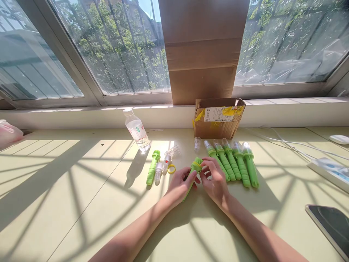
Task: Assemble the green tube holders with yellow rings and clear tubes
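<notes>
Clasping green tube (pixel 195 167), left fingers (pixel 192 177) curled

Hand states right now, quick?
Left hand: closed around a green handle.
Right hand: fingers bent at that handle's threaded end; can't tell whether they grip it.
</notes>
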`<state>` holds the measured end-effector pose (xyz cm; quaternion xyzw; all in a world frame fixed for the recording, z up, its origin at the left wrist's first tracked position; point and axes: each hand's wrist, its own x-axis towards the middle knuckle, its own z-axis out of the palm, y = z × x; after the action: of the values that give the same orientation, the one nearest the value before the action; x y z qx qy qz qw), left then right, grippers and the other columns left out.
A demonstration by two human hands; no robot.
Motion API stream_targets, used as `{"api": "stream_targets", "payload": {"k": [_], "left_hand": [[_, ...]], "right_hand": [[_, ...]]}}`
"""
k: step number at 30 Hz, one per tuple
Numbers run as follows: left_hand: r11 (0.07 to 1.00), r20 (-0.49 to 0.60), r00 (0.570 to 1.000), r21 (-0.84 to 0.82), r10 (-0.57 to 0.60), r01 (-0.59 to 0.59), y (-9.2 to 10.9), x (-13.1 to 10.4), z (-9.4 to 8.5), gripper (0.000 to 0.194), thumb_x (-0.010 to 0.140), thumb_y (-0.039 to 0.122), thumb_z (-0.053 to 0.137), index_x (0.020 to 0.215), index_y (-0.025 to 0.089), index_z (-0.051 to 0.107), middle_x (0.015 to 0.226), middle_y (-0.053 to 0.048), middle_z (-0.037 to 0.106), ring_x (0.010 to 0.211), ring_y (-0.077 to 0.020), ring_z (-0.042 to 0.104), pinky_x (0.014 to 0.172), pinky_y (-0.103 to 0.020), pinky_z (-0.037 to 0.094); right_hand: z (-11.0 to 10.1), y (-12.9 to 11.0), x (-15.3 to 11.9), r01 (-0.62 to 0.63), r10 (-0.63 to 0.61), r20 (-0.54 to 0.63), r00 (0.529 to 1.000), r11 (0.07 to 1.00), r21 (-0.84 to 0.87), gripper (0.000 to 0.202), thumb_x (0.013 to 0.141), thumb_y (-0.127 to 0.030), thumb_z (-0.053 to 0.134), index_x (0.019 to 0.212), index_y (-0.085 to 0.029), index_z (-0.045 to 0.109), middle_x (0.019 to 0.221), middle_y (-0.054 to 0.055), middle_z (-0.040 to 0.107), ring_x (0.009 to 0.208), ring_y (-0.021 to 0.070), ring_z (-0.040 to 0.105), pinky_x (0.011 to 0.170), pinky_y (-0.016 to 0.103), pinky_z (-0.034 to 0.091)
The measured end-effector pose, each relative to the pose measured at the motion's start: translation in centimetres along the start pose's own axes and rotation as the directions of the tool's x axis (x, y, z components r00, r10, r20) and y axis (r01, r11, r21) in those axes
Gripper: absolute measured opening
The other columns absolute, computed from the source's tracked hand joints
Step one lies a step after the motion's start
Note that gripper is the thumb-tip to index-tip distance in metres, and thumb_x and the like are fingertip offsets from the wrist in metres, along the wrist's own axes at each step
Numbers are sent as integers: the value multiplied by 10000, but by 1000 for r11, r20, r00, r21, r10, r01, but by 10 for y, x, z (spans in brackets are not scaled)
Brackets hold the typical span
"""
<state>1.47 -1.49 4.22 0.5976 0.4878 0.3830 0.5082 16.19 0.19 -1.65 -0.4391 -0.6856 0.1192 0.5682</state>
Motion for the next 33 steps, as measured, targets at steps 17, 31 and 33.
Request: {"api": "stream_targets", "payload": {"k": [17,31,33], "left_hand": [[993,-74,995,-102,-73,65,-7,4,3,352,772,462,732,732,210,490,669,2,695,457,-116,592,439,-216,437],[987,34,995,-132,-93,97,-2,3,-1,362,813,535,669,827,179,607,764,-33,727,568,-143,655,536,-235,475],[989,39,995,-112,-91,95,-4,4,0,365,820,541,654,853,180,620,725,-10,697,521,-122,613,497,-227,450]], "right_hand": [[-1,-4,1,-16,16,6,1000,1000,7,115,891,-126,492,944,-219,534,1113,65,592,619,103,601,510,260,488],[0,-4,1,-35,34,-15,999,999,-41,68,893,-166,504,926,-224,520,1079,48,608,554,83,554,480,237,441],[0,-4,1,-34,31,-36,999,996,-86,53,881,-172,518,905,-219,525,1056,40,623,494,66,488,472,241,413]]}}
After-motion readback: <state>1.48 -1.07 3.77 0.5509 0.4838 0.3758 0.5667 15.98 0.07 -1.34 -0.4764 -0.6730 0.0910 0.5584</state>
